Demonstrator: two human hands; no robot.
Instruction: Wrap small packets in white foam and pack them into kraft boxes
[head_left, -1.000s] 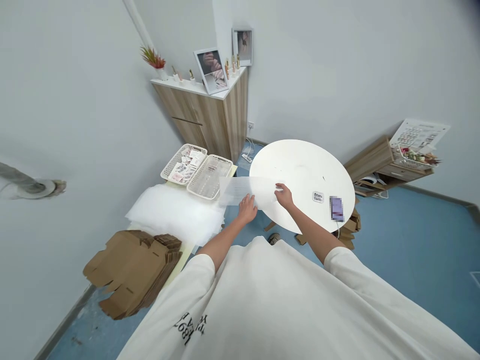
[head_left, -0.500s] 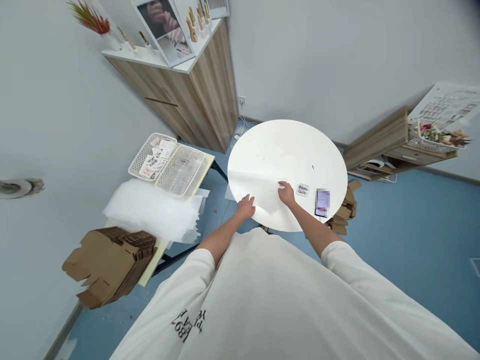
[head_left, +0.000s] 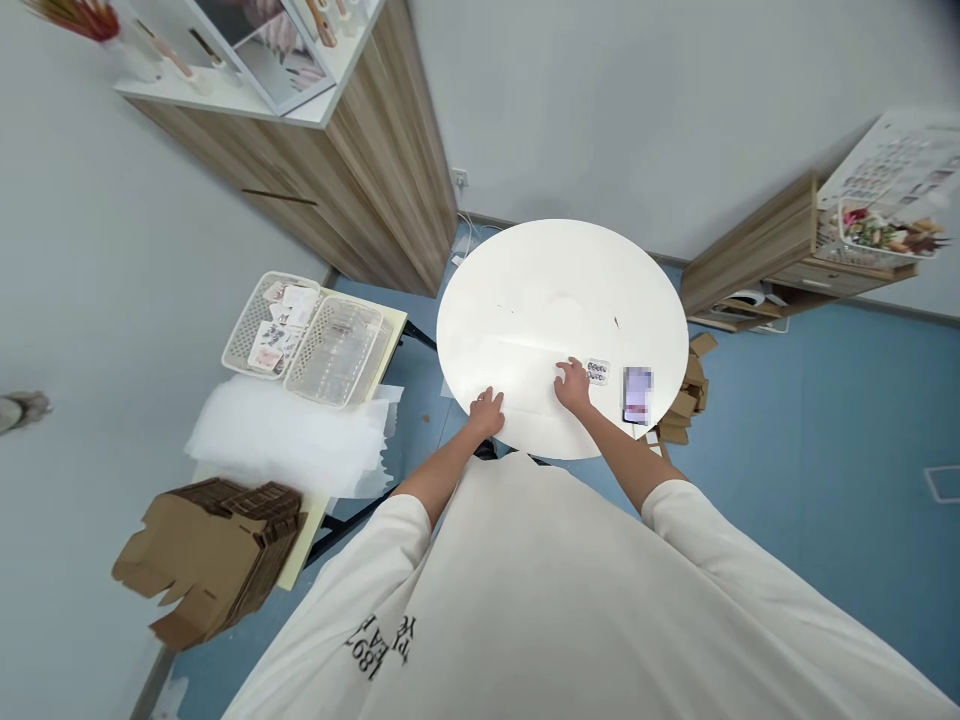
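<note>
A thin white sheet point(head_left: 525, 385) lies on the round white table point(head_left: 637, 275), hard to tell apart from the tabletop. My left hand point(head_left: 487, 412) rests near the table's front-left edge with its fingers spread on the sheet. To its right, my right hand point(head_left: 573, 386) touches the sheet with fingers apart, palm down. Just beside that hand sits a small white case point(head_left: 598, 371) with rows of small dark pieces. Farther right lies a phone point(head_left: 637, 395) with its screen lit and blurred out.
On the side table at left are two white baskets point(head_left: 301, 362), a stack of white foam sheets point(head_left: 281, 435) and folded cardboard boxes point(head_left: 210, 550). A wooden cabinet point(head_left: 390, 150) stands behind. At right are a low shelf point(head_left: 750, 250) and cardboard point(head_left: 694, 390) on the floor.
The sheet lies flatter on the table. My right hand's fingers have spread, and it is now closer to the small case. The head view has shifted slightly.
</note>
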